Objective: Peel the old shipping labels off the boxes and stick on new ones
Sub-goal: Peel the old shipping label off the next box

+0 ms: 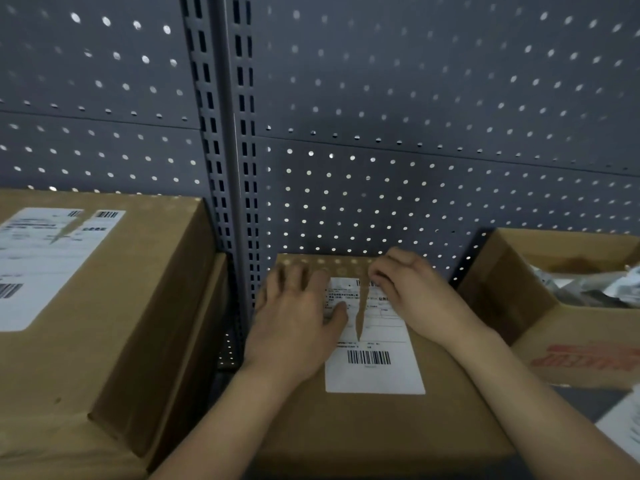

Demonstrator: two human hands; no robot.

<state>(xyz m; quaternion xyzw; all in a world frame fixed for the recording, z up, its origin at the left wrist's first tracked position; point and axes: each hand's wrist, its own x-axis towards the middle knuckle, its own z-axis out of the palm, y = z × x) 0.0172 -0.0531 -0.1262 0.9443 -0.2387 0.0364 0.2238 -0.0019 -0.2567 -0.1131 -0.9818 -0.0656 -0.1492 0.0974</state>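
Note:
A closed cardboard box sits in front of me against the pegboard. On its top lies a white shipping label with a barcode and a long V-shaped tear running down from its far edge. My left hand lies flat on the box lid, fingers straight, its thumb on the label's left part. My right hand has curled fingers at the label's far right corner, and its fingertips pinch the label edge there.
A taller cardboard box stands at the left and carries its own torn white label. At the right is an open carton holding crumpled paper. A grey pegboard wall closes the back. White sheets lie at the lower right.

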